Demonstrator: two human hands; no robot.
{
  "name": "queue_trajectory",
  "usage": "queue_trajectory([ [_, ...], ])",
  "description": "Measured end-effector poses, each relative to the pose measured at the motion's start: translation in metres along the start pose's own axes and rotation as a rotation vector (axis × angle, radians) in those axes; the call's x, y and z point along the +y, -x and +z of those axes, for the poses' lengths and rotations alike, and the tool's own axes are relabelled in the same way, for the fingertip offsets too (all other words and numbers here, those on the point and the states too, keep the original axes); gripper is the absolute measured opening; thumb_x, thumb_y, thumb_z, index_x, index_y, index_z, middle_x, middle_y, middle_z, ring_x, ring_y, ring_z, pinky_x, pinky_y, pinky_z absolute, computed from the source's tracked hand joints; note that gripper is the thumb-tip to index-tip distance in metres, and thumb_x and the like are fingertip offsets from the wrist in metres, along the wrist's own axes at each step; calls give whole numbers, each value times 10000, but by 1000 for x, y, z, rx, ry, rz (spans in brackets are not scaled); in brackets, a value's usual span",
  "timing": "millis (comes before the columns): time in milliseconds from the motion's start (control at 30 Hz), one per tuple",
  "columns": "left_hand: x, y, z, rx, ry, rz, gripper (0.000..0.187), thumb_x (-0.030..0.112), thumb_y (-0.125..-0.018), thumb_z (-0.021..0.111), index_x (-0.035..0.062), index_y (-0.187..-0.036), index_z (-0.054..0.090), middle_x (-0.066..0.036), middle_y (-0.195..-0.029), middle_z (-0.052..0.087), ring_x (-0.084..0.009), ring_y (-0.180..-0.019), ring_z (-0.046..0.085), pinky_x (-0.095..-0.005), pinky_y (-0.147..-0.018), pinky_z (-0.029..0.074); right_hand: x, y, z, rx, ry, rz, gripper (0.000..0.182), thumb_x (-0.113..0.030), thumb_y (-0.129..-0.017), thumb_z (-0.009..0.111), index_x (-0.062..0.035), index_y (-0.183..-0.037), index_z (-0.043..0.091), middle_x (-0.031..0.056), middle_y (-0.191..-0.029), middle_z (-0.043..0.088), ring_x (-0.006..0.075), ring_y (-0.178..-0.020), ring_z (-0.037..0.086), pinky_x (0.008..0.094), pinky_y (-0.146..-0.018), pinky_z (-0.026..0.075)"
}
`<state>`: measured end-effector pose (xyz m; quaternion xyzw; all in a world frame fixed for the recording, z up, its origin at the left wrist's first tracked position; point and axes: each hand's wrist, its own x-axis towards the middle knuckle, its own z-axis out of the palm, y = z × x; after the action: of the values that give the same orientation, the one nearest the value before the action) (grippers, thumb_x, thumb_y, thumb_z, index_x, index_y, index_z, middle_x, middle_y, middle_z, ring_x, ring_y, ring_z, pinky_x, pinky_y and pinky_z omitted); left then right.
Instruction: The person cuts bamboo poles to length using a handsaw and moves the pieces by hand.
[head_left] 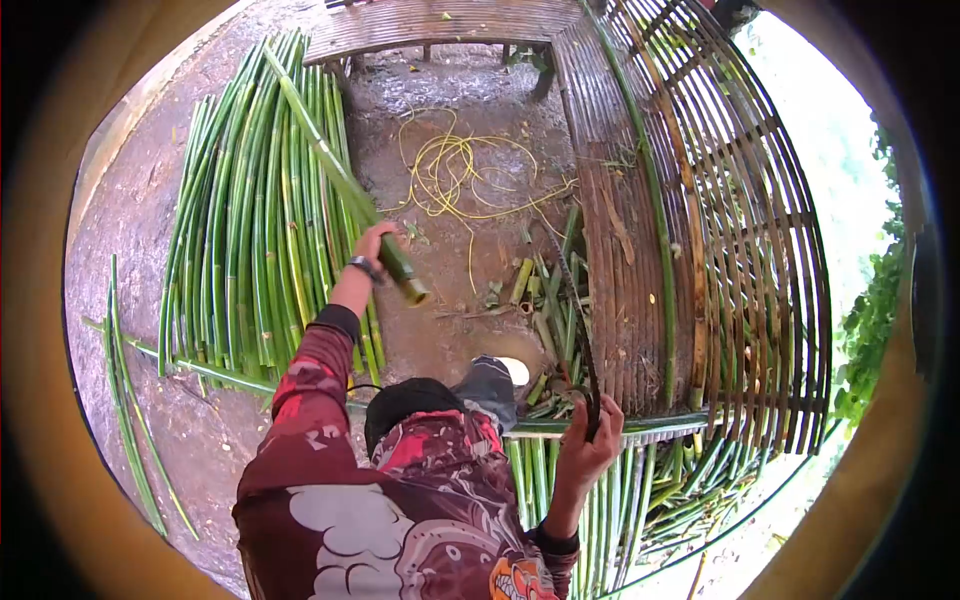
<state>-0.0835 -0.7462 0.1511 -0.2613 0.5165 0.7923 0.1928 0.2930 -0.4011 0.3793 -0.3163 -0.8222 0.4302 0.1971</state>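
My left hand (376, 246) is wrapped round a thick green bamboo pole (332, 165) near its cut end, and the pole slants up and to the left over a pile of bamboo. A dark band is on the left wrist. In my right hand (590, 440) is the handle end of a long, thin, dark saw (582, 325), its blade pointing up beside the slatted bench. The fingers are closed round the handle, which is mostly hidden. The saw and the pole are apart.
Green bamboo poles (250, 220) lie piled at the left. A slatted bench (625, 290) with a lattice backrest (750, 210) stands at the right. Bamboo offcuts (545, 310) lie beside it. A yellow cord (450, 175) is tangled on the wet ground. More poles lie at the lower right.
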Motion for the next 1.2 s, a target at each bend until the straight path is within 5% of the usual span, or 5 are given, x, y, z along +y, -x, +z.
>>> queue_trajectory([
  [633, 171, 114, -326, 1363, -1828, 113, 893, 483, -956, 673, 151, -1643, 210, -255, -1593, 392, -437, -1445, 420, -601, -1174, 364, 182, 194, -68, 129, 568, 307, 192, -133, -977, 685, 47, -923, 647, 176, -872, 575, 354, -771, 583, 495, -650, 424],
  [867, -53, -8, -240, -477, -2893, -101, 732, 425, -1011, 495, 95, -1630, 287, -148, -1518, 543, -222, -1381, 532, -410, -1140, 432, 201, 232, -12, 406, 359, 315, 139, -157, -960, 671, -25, -939, 633, 184, -899, 601, 393, -806, 575, 457, -727, 472],
  [933, -126, -11, -187, -581, -1949, -365, 526, 437, -1054, 490, 137, -1481, 555, -114, -1340, 679, -285, -1262, 626, -426, -1077, 487, 198, 240, 0, 478, 361, 408, 213, -222, -975, 695, -19, -962, 634, 184, -937, 635, 414, -834, 622, 471, -726, 501],
  [967, -155, -15, -165, -1192, -2261, 300, 457, 455, -1059, 500, 128, -1309, 698, -138, -1266, 711, -349, -1153, 671, -441, -1000, 536, 180, 240, 1, 481, 306, 527, 227, -233, -966, 709, -17, -984, 639, 185, -959, 646, 422, -861, 643, 482, -725, 512],
  [1200, -205, -70, 32, -1282, -1276, -451, 161, 233, -1005, 638, 78, -1020, 677, 36, -777, 602, -69, -654, 553, -286, -575, 479, 153, 304, 23, 575, 188, 702, 238, -249, -976, 696, -30, -1054, 649, 200, -971, 658, 431, -860, 651, 483, -720, 511],
])
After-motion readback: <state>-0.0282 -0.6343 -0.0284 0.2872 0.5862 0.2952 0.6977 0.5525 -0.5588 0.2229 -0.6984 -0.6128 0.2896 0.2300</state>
